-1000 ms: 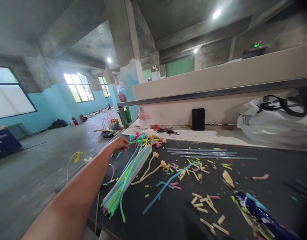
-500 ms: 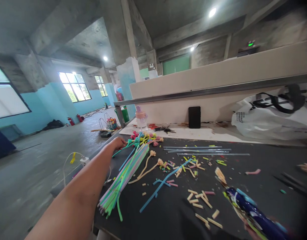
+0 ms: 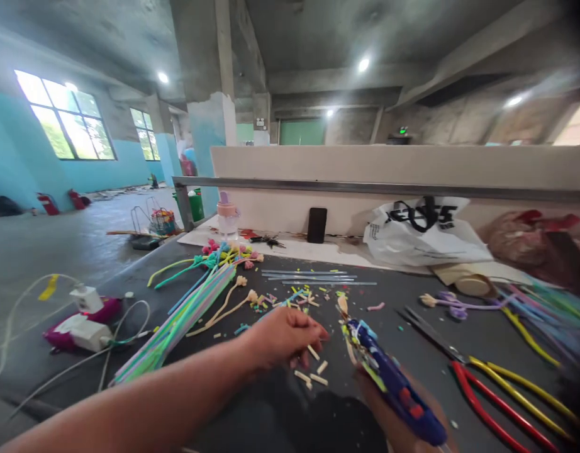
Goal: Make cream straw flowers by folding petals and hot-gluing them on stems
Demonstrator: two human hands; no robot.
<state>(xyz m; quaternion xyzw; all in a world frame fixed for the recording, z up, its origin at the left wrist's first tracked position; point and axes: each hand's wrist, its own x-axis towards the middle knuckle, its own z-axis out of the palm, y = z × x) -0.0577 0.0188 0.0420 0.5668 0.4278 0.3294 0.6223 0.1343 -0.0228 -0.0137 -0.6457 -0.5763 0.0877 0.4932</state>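
Note:
My left hand [image 3: 287,336] reaches over the middle of the dark table, fingers loosely curled and a little apart, with nothing visible in them. Under and beside it lie short cream cut pieces [image 3: 319,380]. My right hand [image 3: 389,409] is wrapped round a dark blue glue gun [image 3: 396,393], mostly hidden beneath it; a cream tip [image 3: 343,306] shows at the gun's far end. To the left lies a bundle of pastel fuzzy stems [image 3: 195,314], with colourful knotted stem flowers [image 3: 224,251] behind. Two cream stems with curled heads [image 3: 224,308] lie beside the bundle.
Clear glue sticks [image 3: 313,277] lie behind the scraps. Long scissors [image 3: 455,355] with red and yellow handles lie right, near a purple stem flower [image 3: 453,303]. Behind stand a bottle [image 3: 227,217], a black phone [image 3: 317,225] and a white bag [image 3: 422,233]. Plugs and cables [image 3: 87,330] are left.
My left hand has left the knotted flowers and come right, over the cream pieces. A lime and a teal stem now show at the left. The view has turned right, revealing the scissors.

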